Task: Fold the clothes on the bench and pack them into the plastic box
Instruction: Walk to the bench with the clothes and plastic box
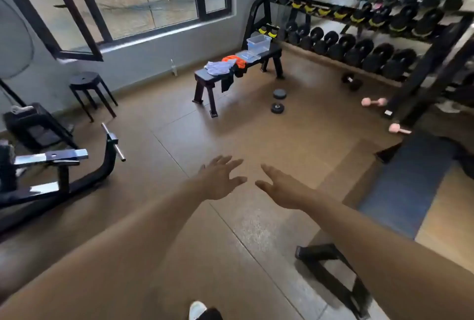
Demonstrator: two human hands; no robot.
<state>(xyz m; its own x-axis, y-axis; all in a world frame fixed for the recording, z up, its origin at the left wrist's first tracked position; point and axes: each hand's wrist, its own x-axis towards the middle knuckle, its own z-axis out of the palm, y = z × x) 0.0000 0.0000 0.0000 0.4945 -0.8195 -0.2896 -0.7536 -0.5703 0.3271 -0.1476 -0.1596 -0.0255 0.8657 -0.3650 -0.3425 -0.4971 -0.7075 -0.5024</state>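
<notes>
A black bench (202,73) stands across the room, well beyond my reach. On it lie a pale lilac garment (218,66), an orange garment (234,60) and a black garment (229,79) that hangs over the near edge. The clear plastic box (259,43) sits at the bench's far end, with its lid (248,56) flat beside it. My left hand (220,178) and my right hand (280,186) are stretched out in front of me over the floor, fingers apart, holding nothing.
Two black weight plates (278,101) lie on the floor by the bench. A dumbbell rack (359,37) lines the right wall, with pink dumbbells (374,101) near it. A black stool (86,81) and a weight machine (61,166) stand at the left.
</notes>
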